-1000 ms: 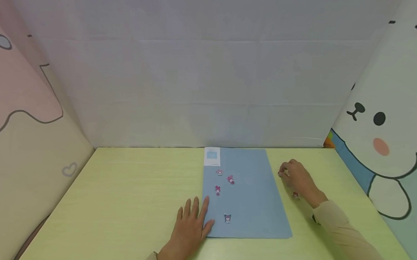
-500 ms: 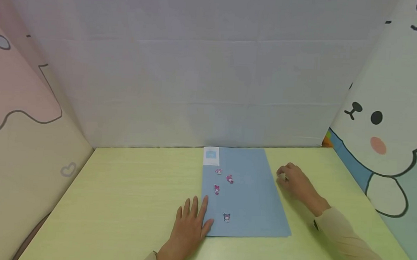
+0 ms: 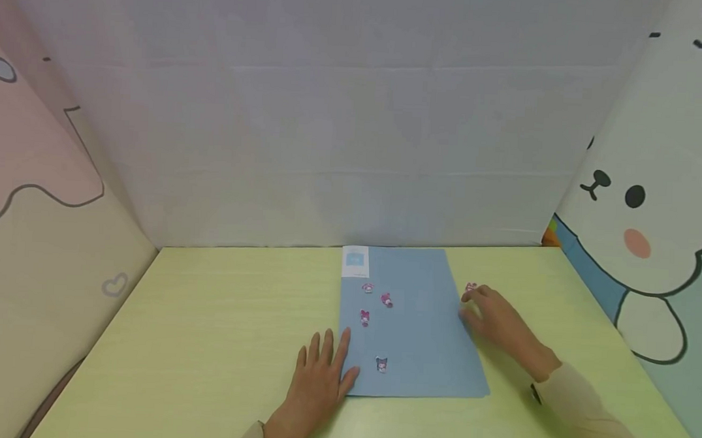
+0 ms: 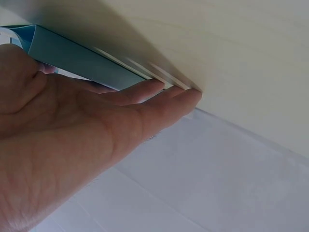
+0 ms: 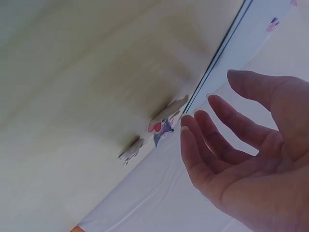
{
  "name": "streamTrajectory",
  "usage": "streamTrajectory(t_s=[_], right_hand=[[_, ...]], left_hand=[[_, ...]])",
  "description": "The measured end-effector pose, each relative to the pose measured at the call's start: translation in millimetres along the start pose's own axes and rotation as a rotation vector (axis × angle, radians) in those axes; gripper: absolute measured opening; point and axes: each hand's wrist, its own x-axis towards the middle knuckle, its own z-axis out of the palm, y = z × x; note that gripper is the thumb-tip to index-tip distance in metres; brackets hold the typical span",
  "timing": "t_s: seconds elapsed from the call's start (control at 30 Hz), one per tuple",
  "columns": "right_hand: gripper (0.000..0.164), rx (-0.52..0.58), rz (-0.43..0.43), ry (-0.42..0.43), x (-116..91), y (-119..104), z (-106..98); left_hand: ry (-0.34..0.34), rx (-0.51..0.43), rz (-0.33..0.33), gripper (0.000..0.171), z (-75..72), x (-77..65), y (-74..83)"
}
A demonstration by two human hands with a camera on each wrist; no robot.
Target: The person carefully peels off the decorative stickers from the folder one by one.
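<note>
A blue folder (image 3: 422,340) lies on the table, with several small character stickers on its left half, among them a pink one (image 3: 365,318) and a dark-eared one (image 3: 382,365). My left hand (image 3: 314,387) rests flat at the folder's lower left edge, fingers spread and straight. At the folder's right edge is my right hand (image 3: 496,320), its fingers loosely bent and nothing between thumb and fingertips. Just beyond those fingertips lies a pink sticker (image 3: 471,287) on the table. In the right wrist view, a red and dark sticker (image 5: 161,126) and another piece (image 5: 131,151) lie near the fingers.
A white label (image 3: 356,262) sits in the folder's top left corner. The pale yellow table (image 3: 235,305) meets a white cloth wall (image 3: 330,146) at the back. Printed cloths with cartoon shapes hang on both sides.
My right hand has shifted slightly toward me and the folder, and its fingers have loosened from a pinch. The pink sticker now shows beyond the fingertips. My left hand stays put.
</note>
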Motion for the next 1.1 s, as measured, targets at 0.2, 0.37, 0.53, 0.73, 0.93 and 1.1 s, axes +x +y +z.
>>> streamTrajectory(t_s=[0.2, 0.37, 0.53, 0.73, 0.93, 1.1], right_hand=[[0.024, -0.024, -0.011, -0.022, -9.1, -9.4, 0.5], [0.028, -0.018, -0.007, -0.059, -16.5, -18.4, -0.9], [0.032, -0.004, 0.005, -0.089, -22.6, -24.9, -0.1], [0.045, -0.011, 0.023, -0.134, -28.0, -28.6, 2.2], [0.056, -0.018, -0.013, -0.154, -35.6, -30.5, 5.3], [0.063, -0.017, -0.002, -0.198, -38.1, -32.2, 5.8]], left_hand=[[0.026, 0.011, 0.013, 0.060, 2.8, 0.0, -1.0], [0.084, 0.027, 0.044, 0.057, 7.9, -0.1, -3.2], [0.009, -0.001, 0.018, 0.058, -1.6, 0.7, -1.2], [-0.055, -0.020, 0.003, 0.061, -10.6, 2.8, -0.8], [-0.011, 0.029, 0.043, 0.061, -10.7, 3.6, -3.1], [0.015, 0.024, 0.070, 0.061, -10.5, 5.7, -4.2]])
